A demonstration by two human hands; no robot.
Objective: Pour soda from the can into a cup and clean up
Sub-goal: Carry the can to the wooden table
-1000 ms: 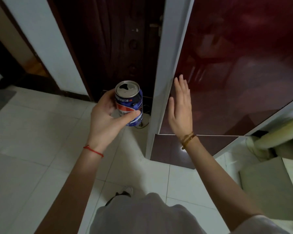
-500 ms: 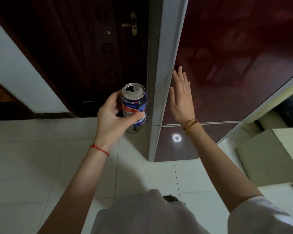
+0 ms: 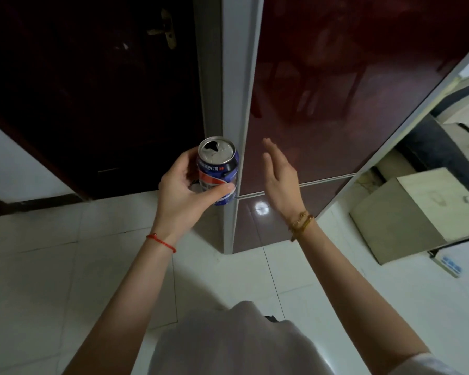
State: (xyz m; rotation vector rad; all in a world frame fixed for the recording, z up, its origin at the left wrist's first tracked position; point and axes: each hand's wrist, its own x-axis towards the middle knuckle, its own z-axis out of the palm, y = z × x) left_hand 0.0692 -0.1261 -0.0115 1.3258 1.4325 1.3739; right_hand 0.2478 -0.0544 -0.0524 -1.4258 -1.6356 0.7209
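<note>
One opened soda can [image 3: 218, 169], upright, gripped by left hand [image 3: 184, 190]; right hand [image 3: 280, 177] flat, fingers spread, empty.

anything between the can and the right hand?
Head view: only the fridge's pale vertical edge behind the gap between the can and the right hand. Nothing held there.

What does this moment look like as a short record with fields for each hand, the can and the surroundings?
left hand: grip closed around the can
right hand: open, empty, raised in front of the dark red fridge door
can: upright, top already opened
floor: white tiles
cup: none in view
</note>
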